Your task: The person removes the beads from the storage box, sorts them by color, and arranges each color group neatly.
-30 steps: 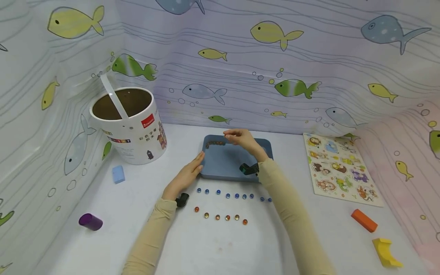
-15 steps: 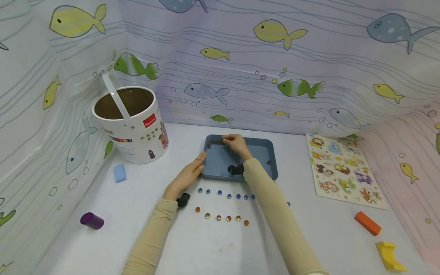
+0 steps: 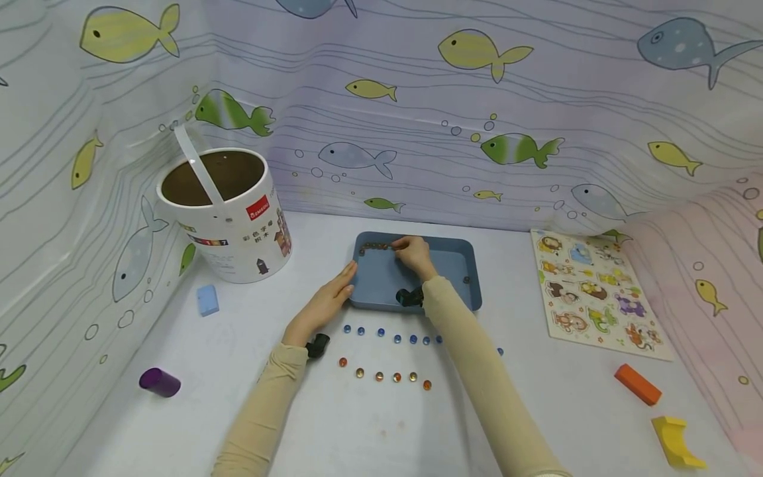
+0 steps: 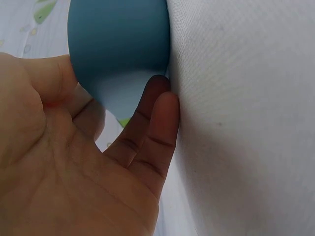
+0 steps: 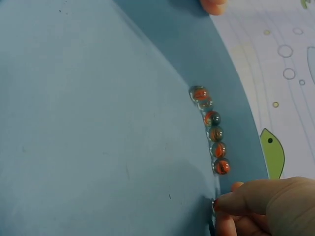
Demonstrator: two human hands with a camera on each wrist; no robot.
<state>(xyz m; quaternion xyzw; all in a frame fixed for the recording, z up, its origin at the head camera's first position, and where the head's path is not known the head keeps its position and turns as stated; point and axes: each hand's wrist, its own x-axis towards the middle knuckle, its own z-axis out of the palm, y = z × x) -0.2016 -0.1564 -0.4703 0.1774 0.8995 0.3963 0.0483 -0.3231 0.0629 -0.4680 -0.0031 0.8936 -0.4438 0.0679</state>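
In the head view a blue-grey tray (image 3: pixel 381 281) lies on the table. My right hand (image 3: pixel 414 255) is inside it, by the far wall, and pinches a marble (image 5: pixel 214 206) between thumb and fingertips. The marble is mostly covered by the fingers. Beside that hand, a row of orange-streaked glass marbles (image 5: pixel 215 133) runs along the tray's wall toward its far left corner. My left hand (image 3: pixel 324 301) rests against the left side of the tray; its extended fingers (image 4: pixel 165 120) touch the outer wall close to the tabletop.
A single marble (image 3: pixel 466 280) lies in the tray's right side. In front stand rows of blue marbles (image 3: pixel 397 339) and orange marbles (image 3: pixel 379 377). A white bucket (image 3: pixel 238 245), blue block (image 3: pixel 207 300), purple cylinder (image 3: pixel 159 382), animal puzzle board (image 3: pixel 596 291), orange block (image 3: pixel 638 384) and yellow block (image 3: pixel 673 440) surround them.
My right hand has come down from above the tray's far edge to the marble row, then shifted slightly right along the wall. My left hand has stayed at the tray's side.
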